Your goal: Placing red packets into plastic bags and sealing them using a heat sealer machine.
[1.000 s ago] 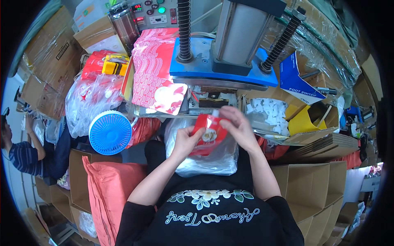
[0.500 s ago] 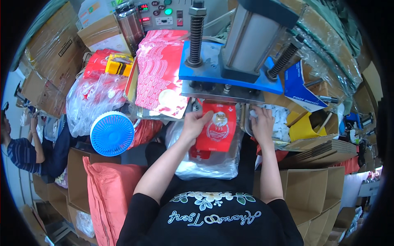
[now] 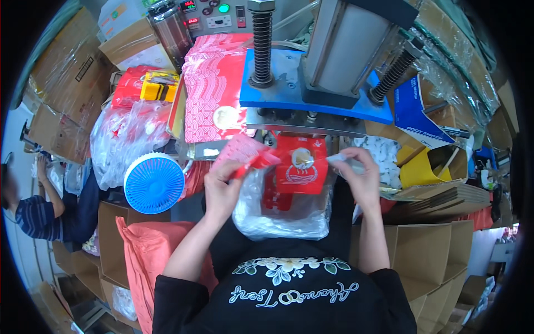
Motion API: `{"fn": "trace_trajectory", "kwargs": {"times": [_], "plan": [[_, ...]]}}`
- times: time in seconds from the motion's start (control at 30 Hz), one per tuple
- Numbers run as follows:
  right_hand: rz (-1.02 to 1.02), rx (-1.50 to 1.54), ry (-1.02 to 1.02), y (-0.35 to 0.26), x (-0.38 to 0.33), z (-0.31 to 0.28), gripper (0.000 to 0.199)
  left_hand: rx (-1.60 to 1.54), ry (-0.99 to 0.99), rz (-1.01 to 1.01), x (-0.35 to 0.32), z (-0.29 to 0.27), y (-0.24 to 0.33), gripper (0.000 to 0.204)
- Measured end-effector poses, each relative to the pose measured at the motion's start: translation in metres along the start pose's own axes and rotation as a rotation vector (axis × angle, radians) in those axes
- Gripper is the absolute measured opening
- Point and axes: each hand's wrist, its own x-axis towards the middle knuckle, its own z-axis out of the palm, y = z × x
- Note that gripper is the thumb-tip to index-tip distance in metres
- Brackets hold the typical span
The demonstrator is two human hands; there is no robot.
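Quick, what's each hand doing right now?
Left hand: closed, holding a red-and-pink patterned piece.
Right hand: closed, pinching a small white piece between thumb and fingers.

White print (image 3: 420, 128) on blue box (image 3: 410, 103), script (image 3: 250, 296) on black shirt (image 3: 278, 314)

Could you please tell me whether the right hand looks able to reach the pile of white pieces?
Probably yes: the right hand is close beside the pile of white pieces, which lies uncovered with nothing apparent between, though it seems to be pinching a small white piece.
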Motion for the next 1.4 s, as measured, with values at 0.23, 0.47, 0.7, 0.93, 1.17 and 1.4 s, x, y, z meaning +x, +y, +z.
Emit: {"fn": "trace_trajectory", "kwargs": {"times": [0.23, 0.47, 0.7, 0.93, 1.17, 1.4], "plan": [[-0.09, 0.001, -0.351, -0.042, -0.012, 0.032, 0.021, -0.134, -0.343, -0.129, -0.04, 0.039, 0.013, 0.014], [0.264, 0.282, -0.359, -0.009, -0.004, 0.028, 0.036, -0.222, -0.383, -0.319, -0.022, 0.064, 0.014, 0.028], [0.156, -0.633, 0.139, 0.032, 0.005, -0.063, 0.035, -0.742, -0.185, -0.639, 0.027, 0.099, 0.02, 0.025], [0.173, -0.896, 0.003, 0.072, -0.012, -0.059, 0.024, -0.651, -0.227, -0.621, 0.037, 0.098, 0.025, 0.023], [0.078, -0.536, 0.066, 0.088, -0.005, -0.043, 0.017, 0.701, 0.222, 0.256, 0.06, 0.018, -0.02, 0.067], [0.101, -0.261, 0.15, 0.066, -0.006, -0.047, 0.026, 0.427, 0.104, 0.098, 0.013, -0.02, -0.021, 0.017]]}}
